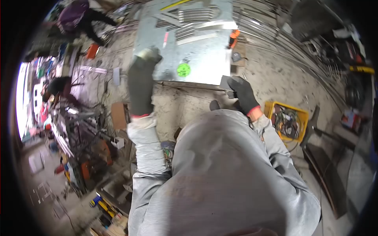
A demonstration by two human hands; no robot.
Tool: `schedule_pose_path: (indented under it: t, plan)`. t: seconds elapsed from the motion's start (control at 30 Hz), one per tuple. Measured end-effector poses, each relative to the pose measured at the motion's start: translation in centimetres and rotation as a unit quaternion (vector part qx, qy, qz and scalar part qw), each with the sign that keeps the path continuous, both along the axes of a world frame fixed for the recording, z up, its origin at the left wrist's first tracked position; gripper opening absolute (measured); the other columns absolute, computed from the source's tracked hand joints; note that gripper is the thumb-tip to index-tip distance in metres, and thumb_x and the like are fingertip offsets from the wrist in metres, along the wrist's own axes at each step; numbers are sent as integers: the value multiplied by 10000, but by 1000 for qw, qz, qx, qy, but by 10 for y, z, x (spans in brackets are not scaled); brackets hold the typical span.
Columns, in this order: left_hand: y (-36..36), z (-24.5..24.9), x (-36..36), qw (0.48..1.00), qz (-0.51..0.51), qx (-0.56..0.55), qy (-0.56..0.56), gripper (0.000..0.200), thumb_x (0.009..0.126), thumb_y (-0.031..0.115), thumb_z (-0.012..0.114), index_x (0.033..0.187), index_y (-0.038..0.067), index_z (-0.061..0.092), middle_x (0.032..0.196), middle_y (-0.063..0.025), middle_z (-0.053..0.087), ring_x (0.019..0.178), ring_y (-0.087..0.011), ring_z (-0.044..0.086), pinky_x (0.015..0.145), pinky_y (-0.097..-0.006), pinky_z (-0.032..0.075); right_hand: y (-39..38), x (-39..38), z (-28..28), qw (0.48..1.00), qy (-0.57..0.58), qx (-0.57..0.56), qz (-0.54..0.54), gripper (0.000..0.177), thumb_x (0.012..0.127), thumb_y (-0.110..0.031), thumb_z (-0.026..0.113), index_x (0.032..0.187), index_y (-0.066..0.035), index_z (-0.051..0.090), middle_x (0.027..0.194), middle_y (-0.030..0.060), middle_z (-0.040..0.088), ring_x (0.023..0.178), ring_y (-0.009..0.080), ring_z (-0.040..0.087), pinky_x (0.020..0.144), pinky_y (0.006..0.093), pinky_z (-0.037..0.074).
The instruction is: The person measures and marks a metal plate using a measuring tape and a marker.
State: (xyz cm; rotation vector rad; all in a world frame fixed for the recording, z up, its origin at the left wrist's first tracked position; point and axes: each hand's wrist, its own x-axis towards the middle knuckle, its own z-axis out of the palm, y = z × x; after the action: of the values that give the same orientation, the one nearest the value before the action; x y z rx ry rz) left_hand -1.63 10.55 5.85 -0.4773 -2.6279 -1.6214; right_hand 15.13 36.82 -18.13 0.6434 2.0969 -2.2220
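My left hand (141, 80), in a dark grey glove, reaches over the left edge of a metal-topped table (197, 51). Its fingers are smeared by motion, with a pale patch by the fingertips. At the table's near right corner my right hand (245, 94), also gloved, is closed on a small dark flat plate (226, 83). On the tabletop lie a round green sticker (184, 70), several thin metal strips (197, 15) and a yellow strip (175, 4) at the far edge.
An orange-handled tool (234, 34) sits by the table's right edge. Long metal bars (271, 33) lie on the floor at right. A yellow crate (305, 118) of cables stands near my right arm. Two people (75, 17) work at left, among piled metal (78, 126).
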Motion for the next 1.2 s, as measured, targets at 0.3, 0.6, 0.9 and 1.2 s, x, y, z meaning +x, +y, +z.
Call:
schedule_pose_path:
  t: [0.3, 0.6, 0.9, 1.2]
  plan:
    - [63, -162, 21, 936, -184, -260, -148, 529, 895, 551, 669, 808, 39, 769, 789, -235, 712, 769, -441, 693, 725, -516, 531, -3, 10, 33, 985, -79, -124, -88, 311, 1030, -333, 697, 1155, -47, 695, 966, 16, 669, 780, 125, 647, 670, 296, 538]
    - [98, -174, 18, 897, -261, -290, -209, 532, 858, 558, 686, 793, 38, 776, 792, -200, 735, 771, -381, 713, 737, -468, 543, -7, -1, 39, 980, -114, -137, -88, 296, 1026, -323, 703, 1149, -54, 700, 977, 13, 668, 793, 130, 641, 694, 287, 551]
    - [102, -180, 26, 900, -243, -326, -158, 499, 883, 525, 675, 804, 44, 782, 813, -213, 738, 787, -408, 720, 729, -501, 554, -11, -8, 33, 981, -116, -120, -98, 217, 1010, -214, 720, 1086, -12, 746, 937, 15, 725, 794, 106, 642, 693, 279, 524]
    - [112, -198, 36, 924, -189, -329, -36, 536, 912, 557, 652, 819, 45, 782, 878, -221, 744, 842, -426, 721, 754, -518, 568, -12, -21, 6, 977, -140, 104, -119, 239, 962, -233, 759, 868, -16, 734, 708, 14, 662, 584, 109, 559, 553, 314, 449]
